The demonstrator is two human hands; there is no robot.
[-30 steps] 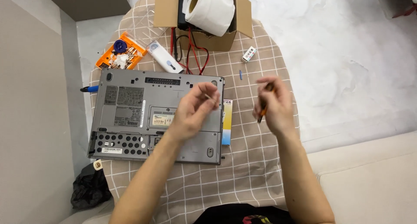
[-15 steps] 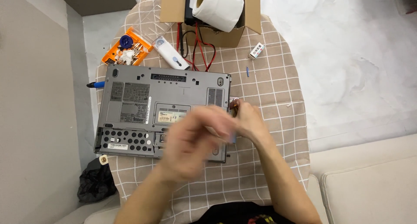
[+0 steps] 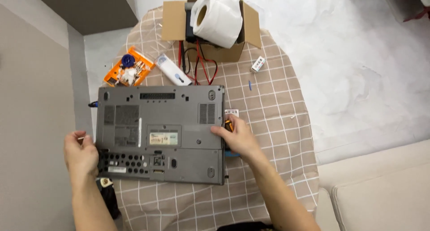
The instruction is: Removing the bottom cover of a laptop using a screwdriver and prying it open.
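A grey laptop [image 3: 161, 132] lies upside down on a checked tablecloth [image 3: 268, 123], its underside with vents and screw holes facing up. My left hand [image 3: 80, 154] grips the laptop's left edge near the front corner. My right hand [image 3: 237, 136] holds the right edge, fingers resting on the casing. Under that hand lies a flat packet [image 3: 230, 119] with white, orange and blue parts, mostly hidden. Whether a tool is in the right hand cannot be told.
Behind the laptop stand a cardboard box [image 3: 172, 20] holding a paper roll [image 3: 219, 16], red and black wires [image 3: 204, 65], a white handheld device [image 3: 172, 70] and an orange parts kit [image 3: 129, 70]. A small white piece [image 3: 258, 64] lies right. A beige sofa [image 3: 380, 190] is lower right.
Both hands came down from above the laptop and spread apart; the left went to the left edge, the right to the right edge. The orange-handled tool seen earlier is no longer clearly visible.
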